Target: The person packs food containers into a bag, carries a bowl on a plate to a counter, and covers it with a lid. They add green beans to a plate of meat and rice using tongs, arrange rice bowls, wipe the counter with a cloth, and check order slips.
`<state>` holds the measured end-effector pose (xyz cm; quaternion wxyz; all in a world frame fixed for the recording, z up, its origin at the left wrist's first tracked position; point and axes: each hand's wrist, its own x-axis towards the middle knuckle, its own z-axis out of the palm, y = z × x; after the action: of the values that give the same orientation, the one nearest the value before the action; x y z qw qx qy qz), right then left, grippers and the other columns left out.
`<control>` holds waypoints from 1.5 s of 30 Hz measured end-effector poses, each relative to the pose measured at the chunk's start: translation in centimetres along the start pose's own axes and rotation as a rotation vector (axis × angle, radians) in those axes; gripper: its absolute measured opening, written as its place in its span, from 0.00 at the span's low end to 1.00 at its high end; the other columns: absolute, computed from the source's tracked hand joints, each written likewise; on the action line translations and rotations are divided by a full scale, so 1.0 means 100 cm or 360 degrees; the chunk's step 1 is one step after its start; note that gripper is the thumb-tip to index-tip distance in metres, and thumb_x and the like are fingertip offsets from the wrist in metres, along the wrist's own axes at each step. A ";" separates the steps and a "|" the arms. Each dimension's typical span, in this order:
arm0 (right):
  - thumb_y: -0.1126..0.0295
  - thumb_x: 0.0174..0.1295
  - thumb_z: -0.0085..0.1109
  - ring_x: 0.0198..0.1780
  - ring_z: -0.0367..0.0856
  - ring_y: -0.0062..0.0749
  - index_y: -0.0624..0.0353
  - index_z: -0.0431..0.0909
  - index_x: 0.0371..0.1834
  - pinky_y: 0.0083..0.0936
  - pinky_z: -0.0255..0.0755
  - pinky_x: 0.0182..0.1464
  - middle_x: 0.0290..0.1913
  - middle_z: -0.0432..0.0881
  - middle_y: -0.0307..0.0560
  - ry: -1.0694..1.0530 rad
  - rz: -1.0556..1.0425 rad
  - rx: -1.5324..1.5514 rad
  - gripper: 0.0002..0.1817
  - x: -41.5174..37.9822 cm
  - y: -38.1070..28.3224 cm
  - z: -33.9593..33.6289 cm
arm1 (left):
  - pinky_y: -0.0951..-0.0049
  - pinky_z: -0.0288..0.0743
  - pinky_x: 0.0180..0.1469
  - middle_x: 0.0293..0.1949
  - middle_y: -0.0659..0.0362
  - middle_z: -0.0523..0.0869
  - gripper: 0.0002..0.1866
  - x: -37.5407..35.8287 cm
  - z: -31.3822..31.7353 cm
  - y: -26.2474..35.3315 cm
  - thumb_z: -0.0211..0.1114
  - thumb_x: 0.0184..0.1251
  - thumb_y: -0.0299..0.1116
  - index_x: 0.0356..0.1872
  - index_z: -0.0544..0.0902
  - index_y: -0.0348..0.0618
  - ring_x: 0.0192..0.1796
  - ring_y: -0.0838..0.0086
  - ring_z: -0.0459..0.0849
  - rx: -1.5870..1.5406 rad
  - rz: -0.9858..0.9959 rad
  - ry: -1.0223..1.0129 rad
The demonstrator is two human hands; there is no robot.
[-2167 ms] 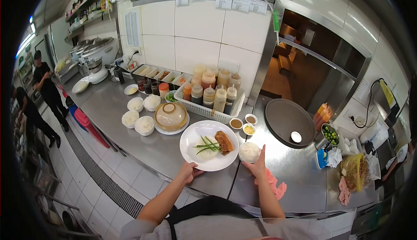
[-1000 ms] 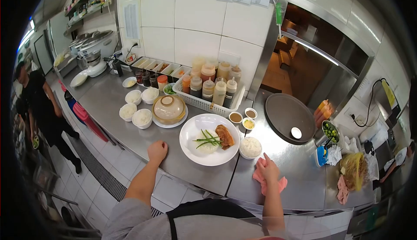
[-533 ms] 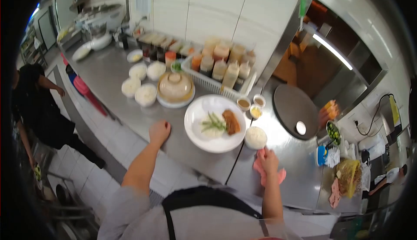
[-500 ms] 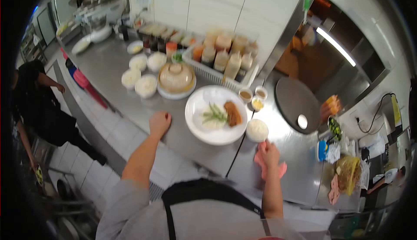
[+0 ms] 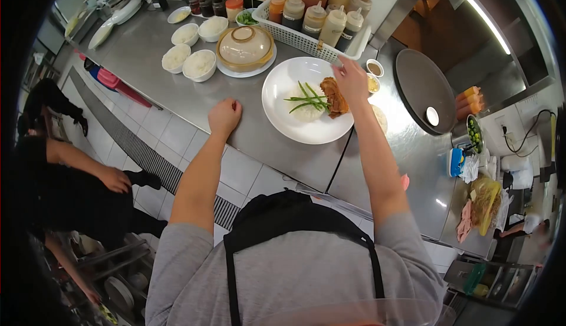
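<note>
My left hand (image 5: 224, 117) rests closed at the counter's front edge, left of a white plate (image 5: 277, 117); whether anything is inside it is hidden. The plate bears rice, green beans (image 5: 308, 98) and browned meat (image 5: 335, 97). My right hand (image 5: 351, 80) is over the plate's upper right rim, beside the small sauce cups (image 5: 374, 68). Its fingers bend together, and what they hold, if anything, is too small to make out. A bowl of rice (image 5: 379, 119) is partly hidden under my right forearm.
A lidded pot (image 5: 245, 48) and rice bowls (image 5: 199, 65) stand left of the plate. Behind are a basket (image 5: 295, 38) of sauce bottles and a round dark tray (image 5: 421, 90) at right. Co-workers (image 5: 76, 190) are at the left.
My right hand has left the pink cloth and moved up and away from me to the plate's far right side. My left hand remains closed near the counter edge. The view has shifted.
</note>
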<state>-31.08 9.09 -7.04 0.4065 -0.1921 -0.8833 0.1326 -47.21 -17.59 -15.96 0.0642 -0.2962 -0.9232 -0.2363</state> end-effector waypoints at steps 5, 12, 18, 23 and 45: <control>0.62 0.52 0.58 0.31 0.78 0.44 0.55 0.76 0.38 0.34 0.73 0.34 0.33 0.78 0.46 -0.0191 -0.0342 -0.0177 0.12 0.047 0.025 0.063 | 0.61 0.72 0.31 0.25 0.54 0.81 0.11 0.002 -0.001 0.001 0.55 0.54 0.39 0.22 0.78 0.43 0.29 0.58 0.79 0.0048 -0.0034 -0.0006; 0.62 0.49 0.60 0.24 0.77 0.40 0.59 0.81 0.27 0.29 0.70 0.29 0.23 0.79 0.50 -0.0174 0.0420 0.0202 0.11 0.046 0.001 -0.035 | 0.61 0.72 0.32 0.26 0.54 0.81 0.11 0.002 -0.001 0.003 0.55 0.54 0.39 0.23 0.78 0.44 0.29 0.58 0.79 0.0025 -0.0051 -0.0001; 0.60 0.45 0.62 0.21 0.76 0.36 0.59 0.82 0.23 0.29 0.68 0.28 0.19 0.78 0.51 -0.0408 0.0970 -0.0108 0.13 0.012 0.070 -0.044 | 0.62 0.71 0.29 0.24 0.56 0.81 0.11 0.001 0.004 0.000 0.54 0.55 0.39 0.22 0.77 0.45 0.28 0.59 0.79 0.0043 -0.0071 -0.0053; 0.50 0.46 0.60 0.27 0.79 0.40 0.58 0.82 0.31 0.30 0.71 0.34 0.23 0.80 0.50 -0.0701 0.1101 -0.0201 0.21 -0.002 0.086 -0.022 | 0.62 0.70 0.28 0.23 0.56 0.79 0.11 0.002 0.000 0.001 0.55 0.55 0.39 0.21 0.76 0.45 0.26 0.60 0.78 0.0026 0.0003 -0.0032; 0.65 0.49 0.58 0.37 0.75 0.47 0.58 0.77 0.41 0.35 0.69 0.40 0.32 0.79 0.52 -0.0500 0.1214 -0.0473 0.16 -0.192 -0.073 -0.159 | 0.62 0.70 0.28 0.23 0.54 0.81 0.12 0.001 0.013 -0.017 0.57 0.55 0.41 0.24 0.80 0.44 0.26 0.57 0.78 -0.0420 0.0033 0.0125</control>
<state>-9.07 -4.75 -6.93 0.1572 -0.5384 -0.8098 0.1722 -48.25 -18.13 -17.77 0.0632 -0.3022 -0.8777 -0.3665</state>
